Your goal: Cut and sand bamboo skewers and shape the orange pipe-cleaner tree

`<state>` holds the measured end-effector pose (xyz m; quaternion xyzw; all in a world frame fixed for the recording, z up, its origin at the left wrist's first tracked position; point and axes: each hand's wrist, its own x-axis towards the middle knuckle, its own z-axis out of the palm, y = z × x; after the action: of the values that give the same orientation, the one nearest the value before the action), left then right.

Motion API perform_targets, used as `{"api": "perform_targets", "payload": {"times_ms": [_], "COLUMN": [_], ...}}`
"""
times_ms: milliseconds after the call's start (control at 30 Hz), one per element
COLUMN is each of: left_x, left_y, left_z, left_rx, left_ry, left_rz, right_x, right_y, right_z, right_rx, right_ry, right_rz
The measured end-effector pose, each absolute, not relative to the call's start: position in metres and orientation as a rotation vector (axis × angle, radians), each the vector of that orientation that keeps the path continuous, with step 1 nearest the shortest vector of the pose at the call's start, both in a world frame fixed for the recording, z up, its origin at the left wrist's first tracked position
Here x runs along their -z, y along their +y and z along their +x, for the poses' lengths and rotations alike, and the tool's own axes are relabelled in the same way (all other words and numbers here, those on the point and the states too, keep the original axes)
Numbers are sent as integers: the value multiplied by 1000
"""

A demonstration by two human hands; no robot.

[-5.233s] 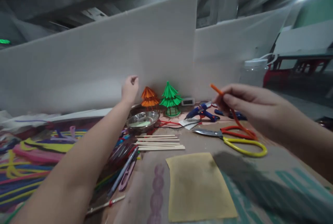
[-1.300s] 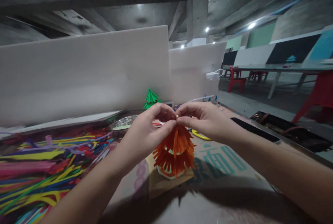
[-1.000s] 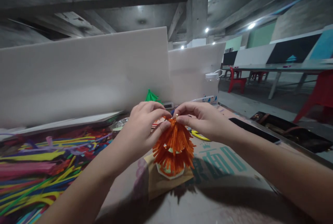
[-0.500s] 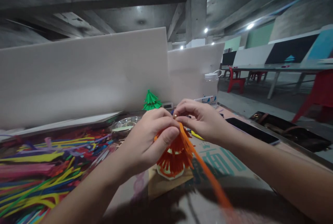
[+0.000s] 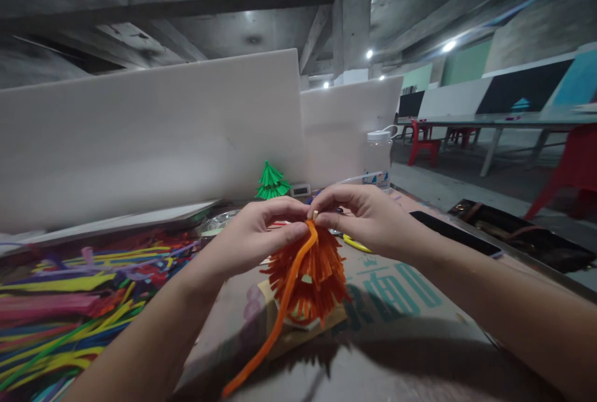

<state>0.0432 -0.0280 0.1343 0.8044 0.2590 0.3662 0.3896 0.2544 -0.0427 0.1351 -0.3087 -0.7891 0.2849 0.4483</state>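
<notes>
An orange tiered paper tree (image 5: 313,277) stands on a yellow-brown mat (image 5: 298,333) in front of me. My left hand (image 5: 254,237) and my right hand (image 5: 361,215) meet at the tree's tip, pinching an orange pipe cleaner (image 5: 273,333) against the small wooden stick at the top. The pipe cleaner hangs from the tip down to the lower left, across the tree's front, with its free end over the table.
A heap of coloured pipe cleaners (image 5: 69,302) covers the table's left. A green paper tree (image 5: 271,181), a metal dish (image 5: 219,221) and a plastic bottle (image 5: 379,156) stand by the white partition (image 5: 149,134). A dark phone (image 5: 454,234) lies at the right.
Five seconds ago the orange tree stood at the back; now it sits before me. In the last half second the pipe cleaner's free end swung from lower right to lower left.
</notes>
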Motion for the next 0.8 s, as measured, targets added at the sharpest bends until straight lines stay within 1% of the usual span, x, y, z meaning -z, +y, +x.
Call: {"api": "perform_targets", "payload": {"times_ms": [200,367,433,533,667,733,800], "left_x": [-132,-131,-132,-132,-130,-130,-131], "left_y": [-28,-31,-31,-29,-29,-29,-29], "left_z": [44,48,49,48,47,47,47], "left_rx": [-995,-1022,-1047,-1062,-1054,-1055,-1056], "left_ry": [688,673,673,684,687,696,705], "left_rz": [2067,2111,2120,2120,2126,2153,2172], "right_x": [-134,-141,-147,-154,-152,-149,-149], "right_y": [-49,-52,-58,-69,-76,-73,-69], "right_z": [251,256,261,266,266,265,265], "right_rx": [-623,-567,-479,-254,19,46,-14], "right_ry": [-1964,-2032,-2131,-2307,-2256,-2189,-2177], "right_rz": [-703,-783,-889,-1011,-976,-944,-955]}}
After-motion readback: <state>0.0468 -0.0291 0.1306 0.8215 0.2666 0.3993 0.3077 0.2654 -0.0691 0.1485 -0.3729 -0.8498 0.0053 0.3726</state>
